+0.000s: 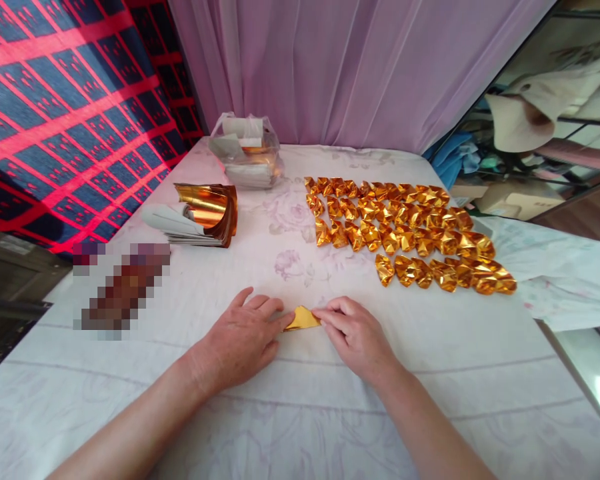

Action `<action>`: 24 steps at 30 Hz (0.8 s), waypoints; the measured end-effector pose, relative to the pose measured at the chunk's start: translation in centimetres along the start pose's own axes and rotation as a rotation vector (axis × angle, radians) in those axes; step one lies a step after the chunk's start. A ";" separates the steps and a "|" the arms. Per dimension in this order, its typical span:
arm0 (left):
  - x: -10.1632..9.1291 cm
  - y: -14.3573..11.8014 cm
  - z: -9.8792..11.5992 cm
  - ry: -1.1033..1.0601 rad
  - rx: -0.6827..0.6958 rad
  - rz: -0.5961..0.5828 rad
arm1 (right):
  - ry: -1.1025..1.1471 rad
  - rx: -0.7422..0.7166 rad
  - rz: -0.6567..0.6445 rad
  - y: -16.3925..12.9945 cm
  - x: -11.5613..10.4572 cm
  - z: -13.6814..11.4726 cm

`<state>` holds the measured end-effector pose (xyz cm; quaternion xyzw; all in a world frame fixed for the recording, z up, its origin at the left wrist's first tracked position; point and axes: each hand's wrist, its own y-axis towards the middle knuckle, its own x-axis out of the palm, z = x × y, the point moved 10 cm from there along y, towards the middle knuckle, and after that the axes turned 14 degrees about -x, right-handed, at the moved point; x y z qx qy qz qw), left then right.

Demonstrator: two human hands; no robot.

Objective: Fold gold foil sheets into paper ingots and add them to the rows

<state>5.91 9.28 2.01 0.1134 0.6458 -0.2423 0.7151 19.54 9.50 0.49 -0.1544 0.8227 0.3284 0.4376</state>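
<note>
A small gold foil piece [303, 319] is pinched from both sides: the left hand [240, 341] presses its fingertips on the piece's left corner, palm flat on the tabletop [300, 413], and the right hand [356, 337] closes its fingertips on the right edge — each grip clenched on the foil. The piece lies flat near the front middle of the tabletop, partly folded, so a crease appears to be under way; the next fold would call for firm pressing along the edge.

Beyond the hands, rows of folded gold shapes [410, 230] are laid out to the right. A stack of foil sheets [200, 215] sits to the left, a plastic bag [245, 157] behind it. Nothing stands between the hands and these.
</note>
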 end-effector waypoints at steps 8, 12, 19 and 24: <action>-0.1 0.5 0.8 0.060 0.000 0.172 | 0.008 -0.004 0.014 0.0 -0.1 0.0; -0.1 0.1 1.6 0.117 0.024 0.268 | 0.005 -0.011 0.024 0.0 -0.2 0.0; -0.5 -0.3 1.0 0.111 0.038 0.402 | -0.037 -0.015 0.051 0.1 -0.3 -0.1; -0.8 -0.3 0.8 0.068 0.062 0.417 | -0.046 -0.044 0.064 0.1 -0.4 -0.5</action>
